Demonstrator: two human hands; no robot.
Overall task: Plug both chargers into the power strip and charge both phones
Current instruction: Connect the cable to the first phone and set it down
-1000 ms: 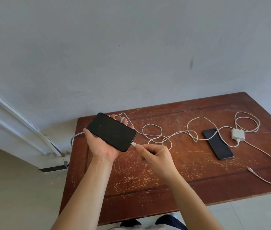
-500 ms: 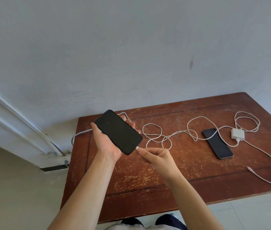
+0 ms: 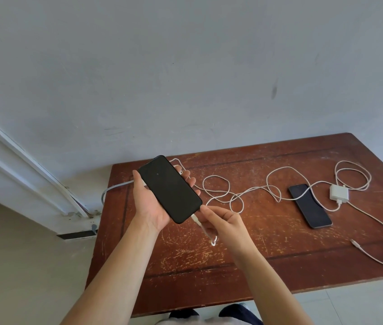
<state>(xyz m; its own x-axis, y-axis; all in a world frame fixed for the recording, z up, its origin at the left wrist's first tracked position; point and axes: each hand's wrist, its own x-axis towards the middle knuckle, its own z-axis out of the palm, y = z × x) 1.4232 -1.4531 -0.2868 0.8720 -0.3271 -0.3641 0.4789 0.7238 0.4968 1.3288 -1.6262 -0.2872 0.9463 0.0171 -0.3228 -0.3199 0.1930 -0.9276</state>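
Scratched table (image 3: 268, 254). Left hand (image 3: 153, 207) cradles phone (image 3: 170, 188), long axis slanting toward right hand (image 3: 221, 221), which pinches cable plug (image 3: 195, 218) at its lower end.

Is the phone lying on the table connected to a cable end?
No: the second phone has cable draped across it, and a loose connector lies apart on the table.

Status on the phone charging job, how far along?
Partway. In hand: left hand holds the first phone; right hand is at the cable plug on its bottom edge, apparently seated. Left: second phone lies on the table, white charger loose beside it. Power strip not visible.
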